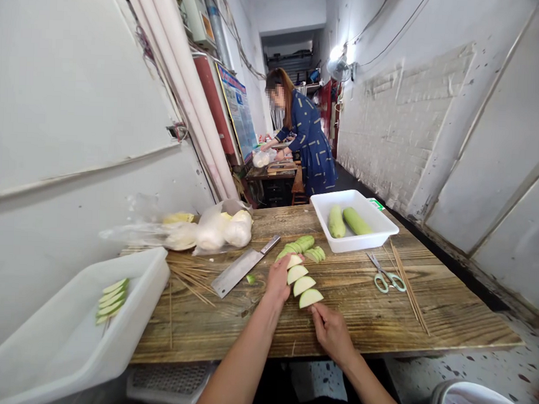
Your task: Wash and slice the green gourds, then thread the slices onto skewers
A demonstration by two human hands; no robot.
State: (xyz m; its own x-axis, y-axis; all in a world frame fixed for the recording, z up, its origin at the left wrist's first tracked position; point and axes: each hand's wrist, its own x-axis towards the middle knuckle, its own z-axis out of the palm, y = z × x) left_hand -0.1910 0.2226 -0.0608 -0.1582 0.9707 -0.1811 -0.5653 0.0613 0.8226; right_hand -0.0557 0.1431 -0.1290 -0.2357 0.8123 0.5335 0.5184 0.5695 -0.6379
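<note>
Several half-round, pale green-edged zucchini slices (304,284) stand in a row in front of me, threaded on a skewer that is mostly hidden. My left hand (279,280) is closed at the far end, its fingers on the topmost slice (294,261). At the near end, my right hand (334,333) pinches the skewer just below the lowest slice. Just beyond my left hand lie cut zucchini pieces (304,243) on the wooden table (354,305). A cleaver (239,271) rests flat to the left, with a small green scrap (250,279) near it.
Left is a white tub (149,292) holding a finished-looking skewer of slices (112,301). Loose skewers (191,275) and plastic bags (213,229) lie behind. Right are a white tray (352,243) with two zucchini, scissors (388,280) and more skewers (408,286). A person (305,132) works farther back.
</note>
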